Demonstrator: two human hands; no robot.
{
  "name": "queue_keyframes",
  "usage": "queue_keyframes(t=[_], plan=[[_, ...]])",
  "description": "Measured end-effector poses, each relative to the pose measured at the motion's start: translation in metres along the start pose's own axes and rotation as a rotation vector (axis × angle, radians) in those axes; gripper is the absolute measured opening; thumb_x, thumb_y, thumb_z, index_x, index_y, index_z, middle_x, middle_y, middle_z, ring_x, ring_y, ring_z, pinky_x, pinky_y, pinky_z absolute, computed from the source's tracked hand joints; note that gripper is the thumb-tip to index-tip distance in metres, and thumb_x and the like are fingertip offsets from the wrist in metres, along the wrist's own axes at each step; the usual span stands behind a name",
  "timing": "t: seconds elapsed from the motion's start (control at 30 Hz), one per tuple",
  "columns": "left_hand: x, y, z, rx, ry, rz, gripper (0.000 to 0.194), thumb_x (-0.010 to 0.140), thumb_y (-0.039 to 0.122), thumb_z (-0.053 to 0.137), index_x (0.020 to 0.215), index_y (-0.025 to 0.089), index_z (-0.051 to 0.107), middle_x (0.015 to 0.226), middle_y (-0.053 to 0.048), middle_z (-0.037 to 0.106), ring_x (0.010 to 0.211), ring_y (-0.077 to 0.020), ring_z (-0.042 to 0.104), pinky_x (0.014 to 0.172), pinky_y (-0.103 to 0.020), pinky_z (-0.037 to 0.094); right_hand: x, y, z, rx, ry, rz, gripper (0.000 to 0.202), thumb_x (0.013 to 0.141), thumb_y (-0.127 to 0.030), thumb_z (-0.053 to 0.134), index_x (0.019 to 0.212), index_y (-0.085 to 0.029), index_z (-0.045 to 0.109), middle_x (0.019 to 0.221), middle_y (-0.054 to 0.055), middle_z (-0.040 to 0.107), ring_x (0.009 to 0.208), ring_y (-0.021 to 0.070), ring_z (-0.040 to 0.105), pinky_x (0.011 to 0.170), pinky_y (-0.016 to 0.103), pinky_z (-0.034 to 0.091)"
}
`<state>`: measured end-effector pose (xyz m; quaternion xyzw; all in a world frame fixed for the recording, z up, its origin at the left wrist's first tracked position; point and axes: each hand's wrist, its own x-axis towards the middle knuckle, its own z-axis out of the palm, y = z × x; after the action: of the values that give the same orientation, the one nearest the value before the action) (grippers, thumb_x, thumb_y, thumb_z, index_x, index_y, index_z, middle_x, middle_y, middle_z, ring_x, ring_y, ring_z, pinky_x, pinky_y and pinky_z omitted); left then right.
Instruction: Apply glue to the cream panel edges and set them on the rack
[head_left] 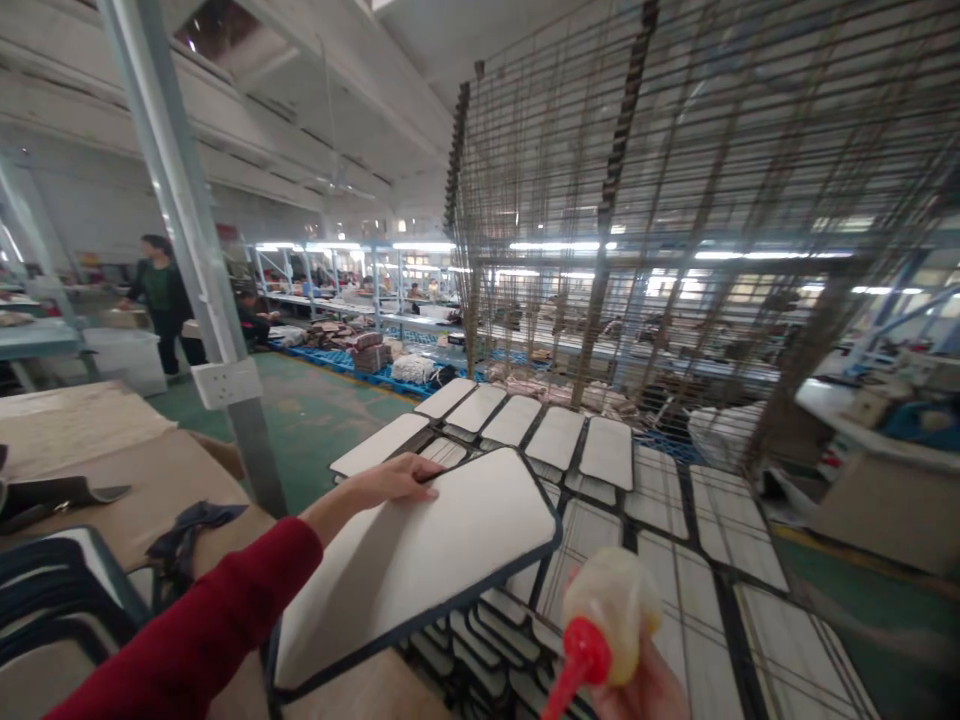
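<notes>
My left hand (401,478) pinches the upper edge of a large white panel (427,550) with dark edging, which is held tilted above the table. At the lower right, my right hand (645,685) is wrapped round a squeeze bottle (611,610) with a red nozzle pointing down and left. The bottle holds something yellowish and looks blurred. Behind and below the panel, similar white panels (555,437) lie in rows, some on wire racks.
A tall wire rack (675,200) stands up behind the rows. Dark-edged pieces (56,590) are stacked at the lower left beside a brown surface (180,480). A metal post (187,200) rises at left. One person (157,300) stands farther back.
</notes>
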<state>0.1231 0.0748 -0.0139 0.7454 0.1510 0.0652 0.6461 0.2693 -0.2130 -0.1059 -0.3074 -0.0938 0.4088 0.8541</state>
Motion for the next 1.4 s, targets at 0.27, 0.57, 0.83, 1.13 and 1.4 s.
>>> queue_keyframes(t=[0.27,0.57,0.83,1.13,1.4], plan=[[-0.004,0.018,0.006,0.036,-0.262,-0.060,0.038,0.068,0.025,0.074,0.104,0.013,0.070,0.091,-0.006,0.073,0.078,-0.0214,0.068,0.073,-0.028,0.053,0.023,-0.106,0.032,-0.116,0.241,-0.538,0.052,0.048,-0.039,0.087,0.093,-0.023,0.070,0.094,0.001,0.072,0.085,0.0158,0.066,0.072,0.024,0.056],[-0.009,0.039,0.016,0.123,-0.422,-0.043,0.042,0.074,0.029,0.071,0.113,0.016,0.067,0.102,-0.006,0.072,0.094,-0.0246,0.065,0.084,-0.031,0.050,0.022,-0.126,0.033,-0.286,0.076,-0.593,0.055,0.044,-0.038,0.089,0.093,-0.025,0.070,0.096,0.003,0.071,0.086,0.0206,0.067,0.084,0.035,0.054],[-0.017,0.045,0.025,0.115,-0.415,-0.060,0.039,0.074,0.029,0.070,0.110,0.015,0.068,0.100,-0.006,0.072,0.092,-0.0240,0.065,0.082,-0.030,0.051,0.023,-0.133,0.026,-0.363,-0.035,-0.617,0.060,0.047,-0.042,0.087,0.102,-0.027,0.068,0.101,0.006,0.071,0.087,0.0250,0.068,0.091,0.044,0.050],[-0.021,0.049,0.031,0.100,-0.429,-0.062,0.041,0.074,0.031,0.070,0.112,0.015,0.068,0.100,-0.007,0.072,0.089,-0.0233,0.066,0.081,-0.029,0.051,0.025,-0.135,0.018,-0.367,-0.087,-0.585,0.057,0.050,-0.040,0.087,0.102,-0.029,0.067,0.102,0.004,0.071,0.090,0.0253,0.067,0.091,0.044,0.050],[-0.021,0.048,0.029,0.086,-0.434,-0.067,0.044,0.074,0.029,0.069,0.114,0.011,0.066,0.102,-0.007,0.072,0.087,-0.0224,0.066,0.078,-0.027,0.050,0.019,-0.132,0.016,-0.338,-0.102,-0.537,0.051,0.050,-0.039,0.087,0.096,-0.028,0.070,0.099,0.007,0.071,0.084,0.0268,0.069,0.091,0.049,0.049]])
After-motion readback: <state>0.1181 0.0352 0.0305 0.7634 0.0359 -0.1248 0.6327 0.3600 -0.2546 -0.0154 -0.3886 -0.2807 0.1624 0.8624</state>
